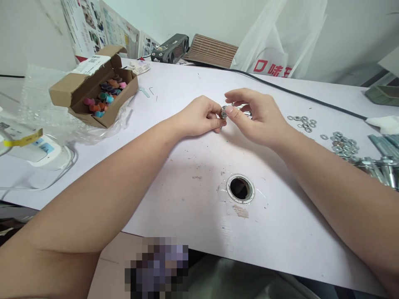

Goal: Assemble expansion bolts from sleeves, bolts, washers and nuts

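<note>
Both hands meet over the middle of the white table (187,182). My left hand (199,116) is closed, its fingertips pinching a small metal nut (223,113). My right hand (258,116) is closed around a metal bolt (245,110), whose shaft shows between its fingers, and its thumb presses the nut end. The nut sits at the bolt's tip, between the two hands. Most of the bolt is hidden by my right fingers.
An open cardboard box (93,89) with colourful caps lies at the left on clear plastic. Washers (304,122), nuts (344,145) and long bolts (382,162) lie at the right. A round cable hole (240,188) is near the front. A black cable (311,97) crosses the back.
</note>
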### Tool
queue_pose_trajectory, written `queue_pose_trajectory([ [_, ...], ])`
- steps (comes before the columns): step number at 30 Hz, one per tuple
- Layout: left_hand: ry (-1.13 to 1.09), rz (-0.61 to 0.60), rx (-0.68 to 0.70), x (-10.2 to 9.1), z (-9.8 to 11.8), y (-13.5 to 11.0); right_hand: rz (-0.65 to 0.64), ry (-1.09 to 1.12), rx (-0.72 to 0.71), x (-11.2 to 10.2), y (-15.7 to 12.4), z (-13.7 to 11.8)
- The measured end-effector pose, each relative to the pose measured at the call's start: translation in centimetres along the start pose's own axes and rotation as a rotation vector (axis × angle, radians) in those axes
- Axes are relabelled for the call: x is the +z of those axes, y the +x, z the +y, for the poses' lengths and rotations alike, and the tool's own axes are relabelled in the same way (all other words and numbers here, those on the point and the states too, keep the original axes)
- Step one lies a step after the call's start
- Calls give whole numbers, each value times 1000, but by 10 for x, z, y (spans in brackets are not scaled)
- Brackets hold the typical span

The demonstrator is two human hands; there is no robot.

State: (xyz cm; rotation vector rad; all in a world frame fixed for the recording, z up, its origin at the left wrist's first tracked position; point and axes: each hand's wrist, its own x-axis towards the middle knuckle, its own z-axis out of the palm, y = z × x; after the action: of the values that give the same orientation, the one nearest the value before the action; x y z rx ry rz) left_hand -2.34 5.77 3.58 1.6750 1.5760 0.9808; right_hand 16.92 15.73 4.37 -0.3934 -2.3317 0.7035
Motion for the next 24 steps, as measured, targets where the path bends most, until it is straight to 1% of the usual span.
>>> queue_pose_trajectory([
  [2, -5, 6, -2, 0, 0, 0, -20, 0, -19, -1, 0, -1],
  [4, -20, 4, -6, 1, -1, 0, 40, 28, -5, -2, 0, -3],
  [6, -34, 0, -8, 1, -1, 1, 114, 70, 41, -3, 0, -3],
  [7, -39, -2, -11, 1, -1, 1, 126, 92, 57, -3, 0, -3],
  [9, -38, -1, -20, 1, 0, 1, 92, 111, 53, -1, -1, 0],
  [12, -22, 10, -20, 2, 2, 1, -23, 86, -18, 2, -3, 2],
  [14, -10, 11, -13, 2, 2, 1, -35, 62, -45, 0, -3, 0],
  [16, -3, 8, -13, 2, 2, 1, 30, 64, 3, -3, -2, -2],
  [18, -5, 5, -13, 2, 1, 2, 99, 77, 92, -5, -2, -4],
  [19, -5, 6, -11, 2, 1, 2, 99, 82, 120, -6, -2, -3],
  [21, 6, 13, -1, 2, 1, 2, 35, 84, 91, -4, -3, -2],
  [23, 22, 25, 4, 2, 1, 1, -42, 58, 14, -2, -3, -1],
  [24, 25, 25, 4, 2, 1, 1, -56, 36, -16, -3, -3, -1],
])
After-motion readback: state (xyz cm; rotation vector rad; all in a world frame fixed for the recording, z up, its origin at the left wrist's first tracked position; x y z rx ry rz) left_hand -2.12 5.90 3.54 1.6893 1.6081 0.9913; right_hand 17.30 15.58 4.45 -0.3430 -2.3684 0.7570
